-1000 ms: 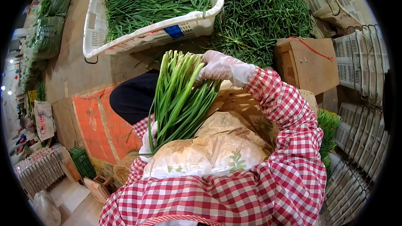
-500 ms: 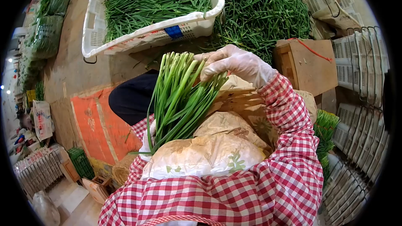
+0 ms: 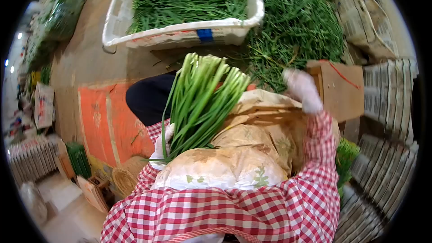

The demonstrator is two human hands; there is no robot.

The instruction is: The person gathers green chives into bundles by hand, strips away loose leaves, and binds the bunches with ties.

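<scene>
A thick bunch of long green stalks (image 3: 198, 103), pale cut ends at the top, leans over my lap. My left hand (image 3: 163, 146), in a whitish glove, is wrapped round its lower left side, partly hidden by the leaves. My right hand (image 3: 302, 89), also gloved, is off the bunch to the right, beside a wooden box (image 3: 344, 91); it is blurred and its fingers cannot be made out. A stained pale apron (image 3: 225, 166) covers my lap under the stalks.
Ahead stands a white crate (image 3: 157, 36) filled with green stalks. A loose green heap (image 3: 297, 22) lies right of it. Stacked crates (image 3: 389, 103) line the right side. An orange sheet (image 3: 114, 126) covers the floor at left, near a green basket (image 3: 78, 159).
My right hand has left the top of the bunch and moved right, towards the wooden box. The stalk ends on the right have fanned out. The view has shifted slightly.
</scene>
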